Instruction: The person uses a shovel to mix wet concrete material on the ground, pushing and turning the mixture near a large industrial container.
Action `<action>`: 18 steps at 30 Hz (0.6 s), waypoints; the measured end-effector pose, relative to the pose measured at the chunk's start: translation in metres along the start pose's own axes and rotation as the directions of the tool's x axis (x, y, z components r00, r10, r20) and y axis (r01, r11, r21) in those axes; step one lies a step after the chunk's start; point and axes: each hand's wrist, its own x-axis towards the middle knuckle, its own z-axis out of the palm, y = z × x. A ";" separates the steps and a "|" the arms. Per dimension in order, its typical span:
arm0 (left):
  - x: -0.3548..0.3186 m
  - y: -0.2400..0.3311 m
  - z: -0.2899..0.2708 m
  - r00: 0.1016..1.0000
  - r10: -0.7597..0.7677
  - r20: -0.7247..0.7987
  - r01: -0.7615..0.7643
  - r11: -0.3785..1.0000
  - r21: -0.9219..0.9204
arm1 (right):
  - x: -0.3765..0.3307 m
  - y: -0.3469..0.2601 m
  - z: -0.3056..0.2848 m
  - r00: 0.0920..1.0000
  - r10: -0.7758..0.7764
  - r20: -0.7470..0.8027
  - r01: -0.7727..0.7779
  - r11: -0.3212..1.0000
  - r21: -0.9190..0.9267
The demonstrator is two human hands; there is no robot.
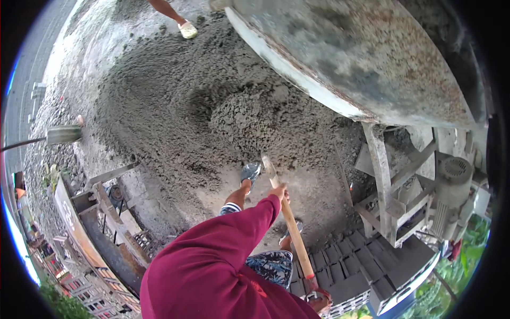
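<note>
A shovel with a long wooden handle (295, 229) slants from lower right up toward the wet grey mix. My left hand (280, 192) is wrapped round the shaft partway down. At the handle's upper end, by the reddish grip, my right hand (320, 302) is closed, partly cut off by my maroon sleeve and the picture's edge. The shovel's blade is hidden under a heaped lump of wet concrete mix (241, 119). Around that lump the rest of the grey mix (154, 111) spreads over the ground.
A large mixer drum (345, 53) overhangs at upper right, with its frame (380, 175) and motor (450, 183) below. Stacked grey blocks (361, 266) stand at lower right. Another person's foot (187, 30) is at the far edge. A wooden-framed metal trough (109, 228) lies left.
</note>
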 end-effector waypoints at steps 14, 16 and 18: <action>-0.218 0.333 -0.242 0.737 0.669 -0.095 -0.667 0.699 -0.256 | -0.221 -0.193 0.116 -0.026 -0.366 0.930 0.005 0.930 0.367; -0.217 0.305 -0.260 0.750 0.659 0.054 -0.639 0.743 -0.200 | -0.247 -0.201 0.075 -0.149 -0.367 0.918 -0.030 0.930 0.367; -0.177 0.222 -0.204 0.811 0.580 0.075 -0.544 0.796 -0.267 | -0.210 -0.187 0.023 -0.143 -0.474 0.869 -0.112 0.880 0.462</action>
